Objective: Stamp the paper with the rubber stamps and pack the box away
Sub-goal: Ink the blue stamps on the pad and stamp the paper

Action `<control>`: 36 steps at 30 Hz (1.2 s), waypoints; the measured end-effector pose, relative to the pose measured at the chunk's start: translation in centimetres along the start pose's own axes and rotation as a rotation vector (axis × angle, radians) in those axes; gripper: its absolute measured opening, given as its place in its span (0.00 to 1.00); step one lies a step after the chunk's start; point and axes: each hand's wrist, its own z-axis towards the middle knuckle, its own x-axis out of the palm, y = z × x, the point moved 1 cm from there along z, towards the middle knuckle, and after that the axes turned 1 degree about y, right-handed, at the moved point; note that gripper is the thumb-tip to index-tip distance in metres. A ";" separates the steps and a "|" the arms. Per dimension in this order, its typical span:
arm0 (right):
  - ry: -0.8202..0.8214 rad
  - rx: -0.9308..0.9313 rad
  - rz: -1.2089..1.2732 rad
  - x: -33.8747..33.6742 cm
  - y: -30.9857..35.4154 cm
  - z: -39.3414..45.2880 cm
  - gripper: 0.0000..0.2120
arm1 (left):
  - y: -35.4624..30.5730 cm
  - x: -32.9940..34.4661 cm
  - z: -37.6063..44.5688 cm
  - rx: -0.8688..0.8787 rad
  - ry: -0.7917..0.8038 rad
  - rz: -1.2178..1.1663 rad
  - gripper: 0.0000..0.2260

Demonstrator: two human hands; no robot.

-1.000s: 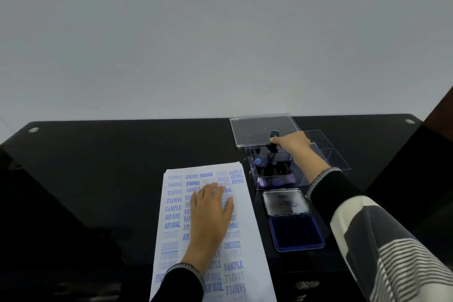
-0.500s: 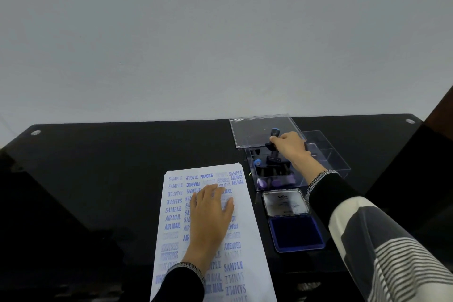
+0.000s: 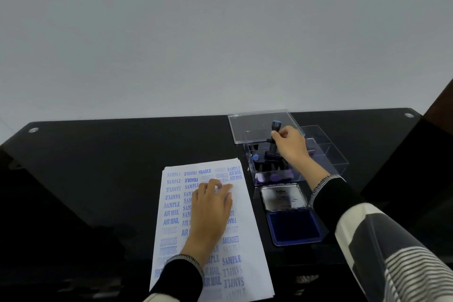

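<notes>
I am pinching a stamp (image 3: 274, 135) in my right hand (image 3: 290, 145), over the box (image 3: 294, 162) at one o'clock. My left hand (image 3: 210, 213) is lying flat, fingers spread, pinning the paper (image 3: 171, 206). Probably next: inking on the pad (image 3: 293, 227), squarely.

Paper (image 3: 247, 218): blue stamps SAMPLE, FRAGILE, AIR MAIL, AMENDED, EXPRESS; ink pad lid (image 3: 284, 197) txt illegible.

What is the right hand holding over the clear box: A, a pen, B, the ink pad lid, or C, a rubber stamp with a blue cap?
C: the right hand grips a black rubber stamp with a blue cap above the clear box.
</notes>
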 end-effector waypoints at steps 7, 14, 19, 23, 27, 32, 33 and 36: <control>0.105 0.014 0.353 -2.2 -1.0 -5.3 0.14 | -1.6 -1.3 0.4 -0.008 0.130 0.203 0.17; 0.150 -0.027 0.328 -4.6 -5.1 -10.7 0.13 | -3.8 -1.3 -2.2 0.140 0.137 -0.266 0.16; 0.151 -0.071 0.196 -5.1 -7.3 -13.6 0.05 | -5.2 -0.7 -3.6 0.334 0.340 -0.199 0.32; 0.141 -0.154 0.049 -5.0 -7.5 -14.6 0.03 | -5.2 -0.5 -3.8 0.351 0.352 -0.164 0.35; 0.147 -0.257 -0.069 -4.7 -7.1 -14.9 0.03 | -5.2 -0.7 -3.7 0.353 0.350 -0.168 0.35; 0.126 -0.358 -0.153 -3.8 -7.3 -15.1 0.02 | -5.0 -0.3 -3.9 0.343 0.334 -0.188 0.35; 0.118 -0.366 -0.159 -3.7 -7.4 -15.1 0.02 | -5.0 -0.2 -3.9 0.343 0.334 -0.192 0.35; 0.086 -0.395 -0.181 -3.3 -7.5 -15.2 0.04 | -5.1 -0.5 -3.9 0.329 0.361 -0.220 0.35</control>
